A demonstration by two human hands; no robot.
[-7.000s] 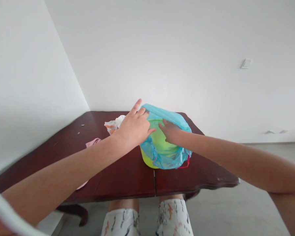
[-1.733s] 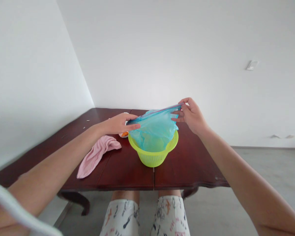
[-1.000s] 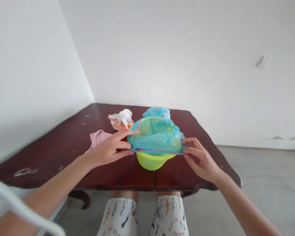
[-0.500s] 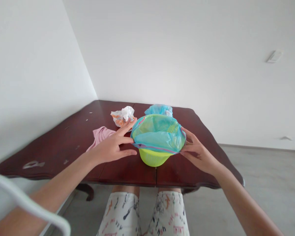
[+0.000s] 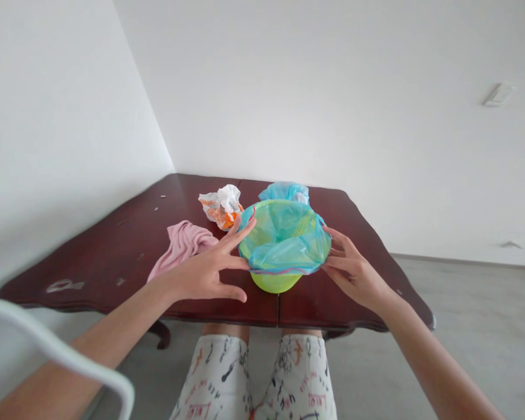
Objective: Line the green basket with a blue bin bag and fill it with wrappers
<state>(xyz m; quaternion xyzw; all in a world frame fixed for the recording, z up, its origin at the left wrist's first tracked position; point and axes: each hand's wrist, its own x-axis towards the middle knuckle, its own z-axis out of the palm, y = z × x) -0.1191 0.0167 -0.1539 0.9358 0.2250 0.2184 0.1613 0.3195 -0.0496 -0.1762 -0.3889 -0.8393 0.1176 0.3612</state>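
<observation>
A light green perforated bin (image 5: 275, 283) stands on the table in front of me. A thin blue plastic bag (image 5: 284, 256) with a pink-purple edge lines it and is folded outward over the rim. At the left side of the rim my left hand (image 5: 210, 271) has its fingers spread, the fingertips touching the bag. My right hand (image 5: 354, 271) is on the opposite side, fingers curled against the bag's folded edge and thumb lower down. Part of the right fingers is hidden behind the hand.
Behind the bin lies a crumpled blue bag (image 5: 284, 190). A white and orange plastic bag (image 5: 222, 205) and a pink cloth (image 5: 181, 244) lie to the left. The dark red wooden table (image 5: 114, 245) meets white walls. A blurred white cable-like strip (image 5: 61, 353) crosses the lower left.
My left fingers have spread wider at the bag's edge. The bag's front fold sits a little lower over the bin. The view has shifted slightly; my right hand stays at the rim.
</observation>
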